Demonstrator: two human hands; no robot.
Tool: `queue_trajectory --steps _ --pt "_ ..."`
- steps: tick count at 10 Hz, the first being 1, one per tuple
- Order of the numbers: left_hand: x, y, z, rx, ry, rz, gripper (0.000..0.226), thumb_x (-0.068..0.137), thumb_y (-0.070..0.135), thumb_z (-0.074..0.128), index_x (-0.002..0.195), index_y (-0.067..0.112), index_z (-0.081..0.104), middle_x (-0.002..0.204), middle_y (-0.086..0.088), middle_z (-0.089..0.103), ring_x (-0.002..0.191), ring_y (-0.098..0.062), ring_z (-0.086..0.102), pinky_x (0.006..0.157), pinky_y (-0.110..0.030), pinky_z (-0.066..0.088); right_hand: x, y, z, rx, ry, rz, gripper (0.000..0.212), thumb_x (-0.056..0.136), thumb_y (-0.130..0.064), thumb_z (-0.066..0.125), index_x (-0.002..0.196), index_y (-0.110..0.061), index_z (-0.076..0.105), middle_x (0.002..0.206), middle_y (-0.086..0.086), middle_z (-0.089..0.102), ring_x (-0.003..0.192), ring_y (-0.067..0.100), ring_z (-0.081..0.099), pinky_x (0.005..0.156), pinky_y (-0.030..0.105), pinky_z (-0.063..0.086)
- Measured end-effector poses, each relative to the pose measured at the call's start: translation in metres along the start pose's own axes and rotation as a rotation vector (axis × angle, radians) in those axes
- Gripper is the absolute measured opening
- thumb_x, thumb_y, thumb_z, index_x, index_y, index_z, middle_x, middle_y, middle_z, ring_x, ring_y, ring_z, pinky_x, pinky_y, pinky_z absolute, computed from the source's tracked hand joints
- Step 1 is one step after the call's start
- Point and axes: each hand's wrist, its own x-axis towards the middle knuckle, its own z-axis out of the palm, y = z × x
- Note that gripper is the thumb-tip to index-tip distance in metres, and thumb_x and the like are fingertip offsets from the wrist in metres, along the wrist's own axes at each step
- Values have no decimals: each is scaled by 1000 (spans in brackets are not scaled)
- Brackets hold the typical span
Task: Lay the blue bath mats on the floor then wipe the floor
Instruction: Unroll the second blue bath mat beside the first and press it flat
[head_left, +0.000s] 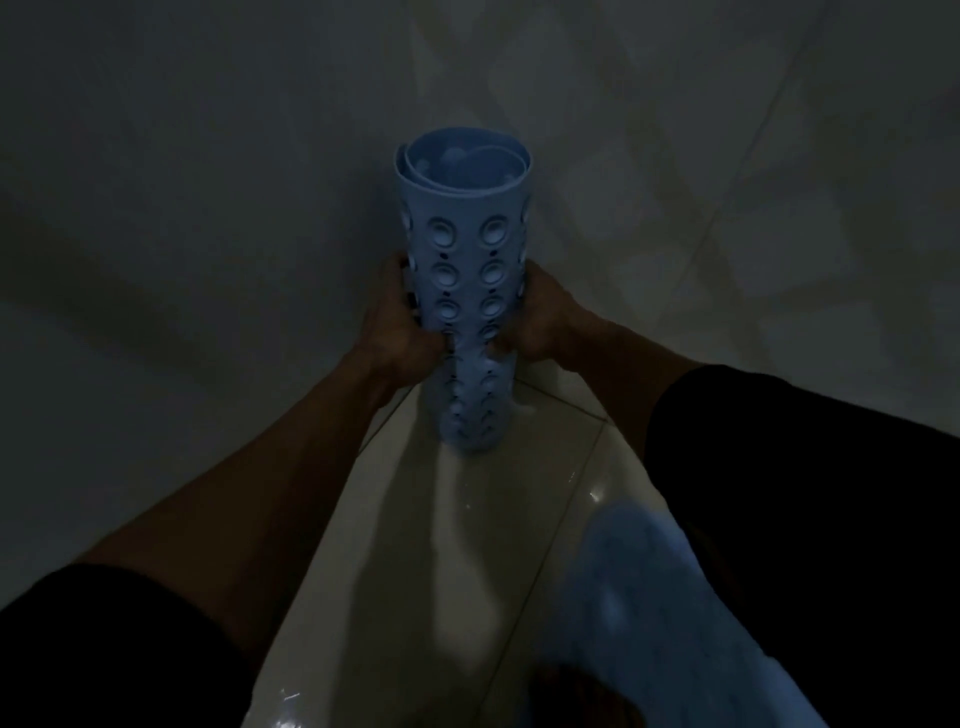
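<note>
A blue bath mat (467, 249), rolled into a tube with round suction cups on its outside, stands upright in a corner where two walls meet. Its lower end rests on the glossy tiled floor (415, 545). My left hand (397, 317) grips the roll's left side about halfway up. On the roll's right side, at the same height, my right hand (540, 322) grips it too. A pale blue-white cloth (649, 597) hangs blurred in the lower right, close to the camera, over my dark-clothed right side.
Tiled walls (208, 182) close in on the left and on the right behind the roll. The room is dim. The floor shows wet-looking highlights (597, 493) and tile joints near my legs.
</note>
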Motion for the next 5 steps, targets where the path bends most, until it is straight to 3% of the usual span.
queue_trajectory --steps 1,2,3,4,5 --pt "-10 18 -2 48 1 -18 99 64 16 89 144 16 30 127 -4 52 110 -18 55 84 -33 53 -45 -27 -40 139 -66 143 66 81 9 70 140 -4 43 134 14 56 116 23 63 86 28 54" --pt "-16 43 1 32 -18 -44 100 64 12 89 148 15 35 129 -8 56 111 -24 58 75 -35 55 -64 -30 -66 199 -71 173 73 76 5 76 140 -13 44 127 12 60 110 33 64 80 42 59" --pt "-27 69 9 -4 -108 -56 75 73 1 84 139 11 49 119 -5 63 94 -16 63 57 -20 51 -93 -32 -93 289 -74 245 84 74 1 80 144 -24 39 121 3 59 104 27 61 67 37 57" --pt "-33 86 17 -84 -177 -47 53 76 -2 80 123 13 59 101 6 66 81 -2 60 46 -10 48 -113 -30 -122 329 -102 273 87 73 0 81 143 -32 41 123 3 63 108 25 62 68 35 55" --pt "-58 122 50 -208 -267 -21 49 79 3 77 121 18 59 101 14 64 83 0 61 50 -13 49 -169 -28 -170 390 -15 320 82 70 -4 83 138 -36 48 119 2 69 106 27 66 74 37 56"
